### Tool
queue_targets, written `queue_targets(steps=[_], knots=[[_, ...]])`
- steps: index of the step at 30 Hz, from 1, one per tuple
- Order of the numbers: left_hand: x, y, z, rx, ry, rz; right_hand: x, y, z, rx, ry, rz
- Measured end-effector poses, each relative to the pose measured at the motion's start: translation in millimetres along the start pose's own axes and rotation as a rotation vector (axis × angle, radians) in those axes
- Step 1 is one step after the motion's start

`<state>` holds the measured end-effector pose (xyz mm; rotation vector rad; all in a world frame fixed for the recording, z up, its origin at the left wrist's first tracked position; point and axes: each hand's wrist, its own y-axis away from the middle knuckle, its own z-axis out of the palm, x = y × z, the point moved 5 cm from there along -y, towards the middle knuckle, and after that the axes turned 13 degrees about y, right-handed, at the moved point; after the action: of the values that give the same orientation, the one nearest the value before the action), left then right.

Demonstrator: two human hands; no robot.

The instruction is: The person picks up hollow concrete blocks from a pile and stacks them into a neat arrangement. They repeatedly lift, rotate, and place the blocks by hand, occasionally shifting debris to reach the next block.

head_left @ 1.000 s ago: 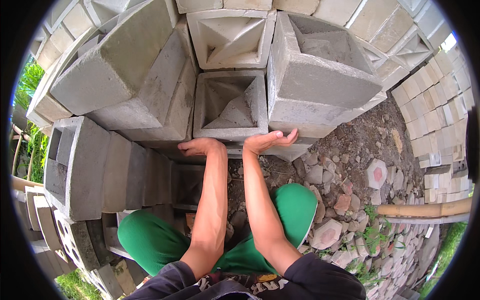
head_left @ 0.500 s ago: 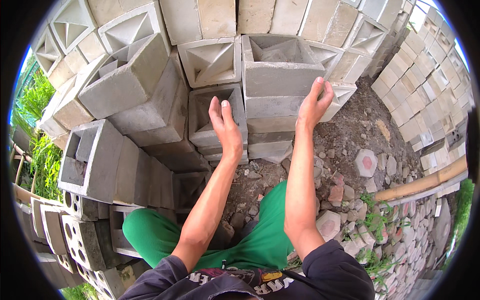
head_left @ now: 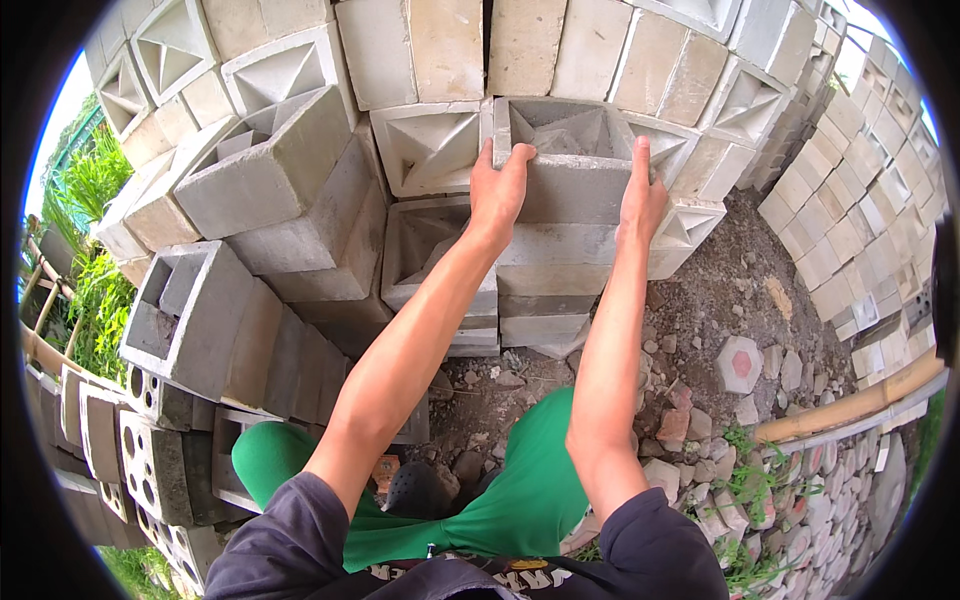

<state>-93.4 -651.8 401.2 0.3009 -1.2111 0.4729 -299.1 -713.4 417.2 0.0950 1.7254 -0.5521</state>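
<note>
A grey concrete ventilation block (head_left: 572,192) with a recessed, angled hollow sits on top of a stack in front of me. My left hand (head_left: 498,197) is on its near left corner, with the thumb at the top edge and the fingers along the left side. My right hand (head_left: 642,203) is against its right end, fingers pointing up and away along the side. The block rests between the two hands, and the fingers' far sides are partly hidden. Under it lie more grey blocks (head_left: 555,245) in the same stack. Another hollow block (head_left: 393,285) stands just left of it.
More block stacks rise at left, with a tilted block (head_left: 250,190) on one and a block row (head_left: 205,320) nearer me. A block wall (head_left: 445,50) stands behind. At right are stony ground (head_left: 715,270), a bamboo pole (head_left: 850,410), hexagonal pavers (head_left: 740,364) and another block wall (head_left: 840,190).
Both hands have moved forward onto the top block; the left also went right, from above the neighbouring block to the top block's left corner. The view has tilted slightly.
</note>
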Motion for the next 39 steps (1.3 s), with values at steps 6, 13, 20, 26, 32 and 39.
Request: queue_targets(steps=[6,13,20,26,32,39], knots=[[-1,5,7,0.161,0.025,0.086,21,-15,3,-0.009,-0.077,-0.036],[3,19,-3,0.159,0.067,0.305,22,-3,4,0.061,-0.207,-0.105],[45,103,-27,0.103,0.164,0.393,6,76,-27,0.128,-0.463,-0.164],[48,174,-100,0.269,0.239,0.511,-33,159,-22,-0.08,-0.352,-0.334],[42,191,-163,0.321,0.209,0.496,-24,221,-7,-0.214,-0.29,-0.309],[16,189,-195,0.355,0.206,0.401,-13,245,6,-0.301,-0.144,-0.315]])
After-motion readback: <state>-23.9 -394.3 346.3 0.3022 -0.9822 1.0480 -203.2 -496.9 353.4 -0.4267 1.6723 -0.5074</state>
